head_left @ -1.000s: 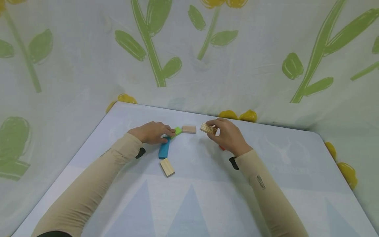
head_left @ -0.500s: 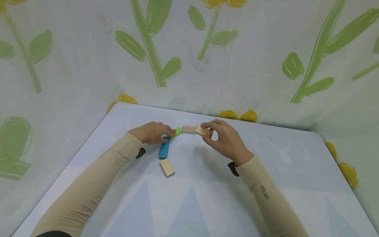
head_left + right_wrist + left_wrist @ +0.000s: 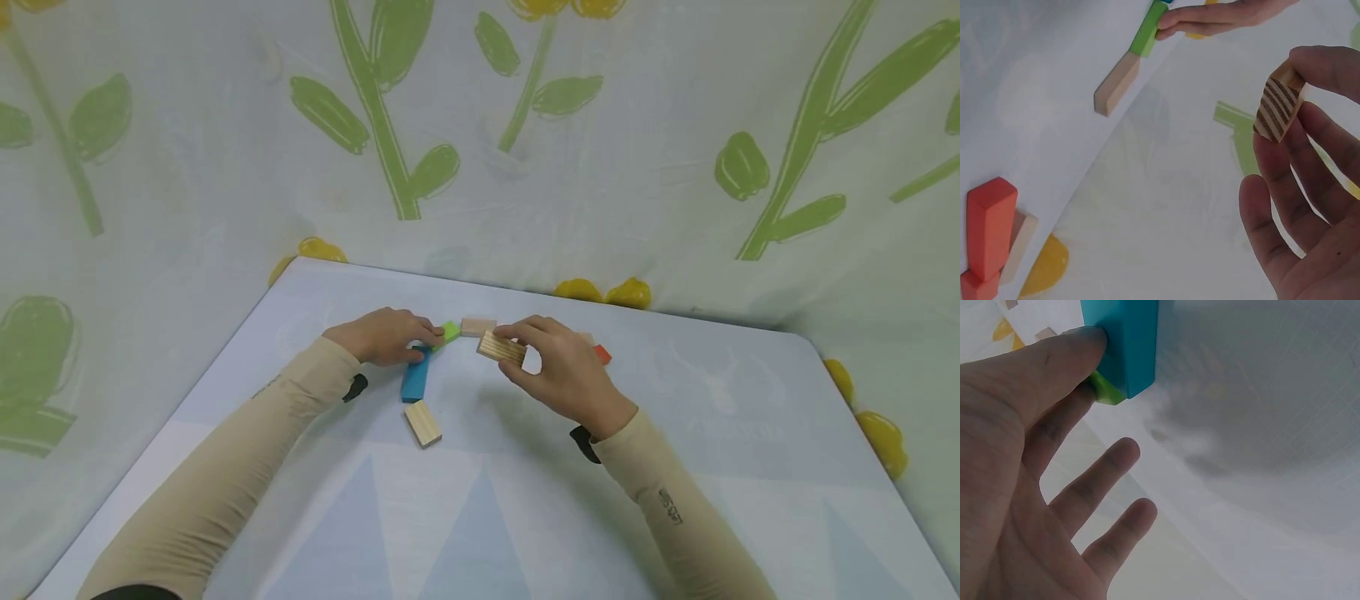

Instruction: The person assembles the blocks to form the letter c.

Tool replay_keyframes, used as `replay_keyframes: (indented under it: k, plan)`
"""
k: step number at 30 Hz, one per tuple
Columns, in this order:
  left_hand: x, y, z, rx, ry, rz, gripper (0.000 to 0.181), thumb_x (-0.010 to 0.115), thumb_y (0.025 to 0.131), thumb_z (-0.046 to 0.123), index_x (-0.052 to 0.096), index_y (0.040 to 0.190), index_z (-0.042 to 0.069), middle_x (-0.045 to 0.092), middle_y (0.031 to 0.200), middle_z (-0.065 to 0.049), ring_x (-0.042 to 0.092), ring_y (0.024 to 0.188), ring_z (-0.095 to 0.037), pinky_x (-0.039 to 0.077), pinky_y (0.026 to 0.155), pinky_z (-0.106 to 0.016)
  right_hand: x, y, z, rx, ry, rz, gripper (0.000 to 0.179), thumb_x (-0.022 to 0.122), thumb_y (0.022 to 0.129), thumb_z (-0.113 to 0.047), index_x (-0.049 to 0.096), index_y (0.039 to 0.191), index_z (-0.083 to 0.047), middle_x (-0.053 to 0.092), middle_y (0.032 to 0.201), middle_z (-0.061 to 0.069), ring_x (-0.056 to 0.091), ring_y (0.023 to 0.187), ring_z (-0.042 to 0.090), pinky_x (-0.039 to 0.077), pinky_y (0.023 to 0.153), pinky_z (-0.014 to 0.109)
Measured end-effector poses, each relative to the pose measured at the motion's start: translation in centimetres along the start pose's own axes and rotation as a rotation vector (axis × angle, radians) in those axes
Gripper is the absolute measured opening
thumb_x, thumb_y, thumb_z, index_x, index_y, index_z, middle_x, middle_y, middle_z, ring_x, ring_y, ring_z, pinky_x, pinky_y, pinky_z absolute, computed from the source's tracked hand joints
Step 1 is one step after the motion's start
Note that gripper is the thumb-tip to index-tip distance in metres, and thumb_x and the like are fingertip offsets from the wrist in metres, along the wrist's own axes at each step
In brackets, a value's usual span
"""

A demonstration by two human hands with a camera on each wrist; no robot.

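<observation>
My right hand [image 3: 566, 367] pinches a plain wooden block [image 3: 501, 348] between thumb and fingers, above the table. Its striped end grain faces the right wrist view. At the left, my left hand [image 3: 386, 337] touches a blue block [image 3: 415, 379] with its thumb and a green block [image 3: 452, 332] with a finger. In the left wrist view its other fingers [image 3: 1124, 453] stretch out free. A pale wooden block [image 3: 477, 327] lies end to end with the green one. Another wooden block [image 3: 423, 425] lies at the near end of the blue one.
Right of my right hand, a red block [image 3: 602, 355] shows partly in the head view. The right wrist view has a tall red block [image 3: 991, 228], a smaller red piece [image 3: 979, 285] and a pale block [image 3: 1019, 247] near the table edge. A flower-printed cloth [image 3: 600, 183] rises behind the table [image 3: 712, 517].
My right hand has moved left and then slightly nearer with the wooden block, uncovering the red block and a pale one behind it. The left hand has stayed in place.
</observation>
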State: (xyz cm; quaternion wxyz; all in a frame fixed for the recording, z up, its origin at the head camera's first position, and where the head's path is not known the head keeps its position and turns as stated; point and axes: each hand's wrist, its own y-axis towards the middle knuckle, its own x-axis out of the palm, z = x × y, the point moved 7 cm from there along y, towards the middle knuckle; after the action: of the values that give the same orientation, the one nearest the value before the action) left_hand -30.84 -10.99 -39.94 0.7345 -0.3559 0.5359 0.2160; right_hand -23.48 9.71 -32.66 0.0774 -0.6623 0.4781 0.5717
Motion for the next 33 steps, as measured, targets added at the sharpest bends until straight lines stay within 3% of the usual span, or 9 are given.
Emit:
replay_keyframes:
  k: [17,33]
  plan:
    - [0.2,0.1,-0.2,-0.004,-0.015,0.005,0.047,0.068,0.1,0.022,0.058,0.146,0.019,0.049,0.154,-0.002,0.043,0.142,-0.033,0.037,0.115,-0.053,1.3,-1.4,-1.4,-0.103,-0.009,0.014,0.039,0.084,0.085,-0.022,0.072,0.121,-0.013,0.07,0.11,0.0,0.064,0.098,0.015,0.058,0.08,0.03]
    - [0.0,0.0,-0.1,0.02,-0.018,0.02,0.047,0.068,0.099,0.02,0.059,0.145,0.016,0.05,0.152,-0.004,0.045,0.141,-0.034,0.037,0.114,-0.054,3.7,-2.6,-2.4,-0.13,0.001,-0.062,0.036,0.083,0.085,-0.022,0.073,0.119,-0.015,0.069,0.111,-0.003,0.063,0.098,0.01,0.057,0.083,0.025]
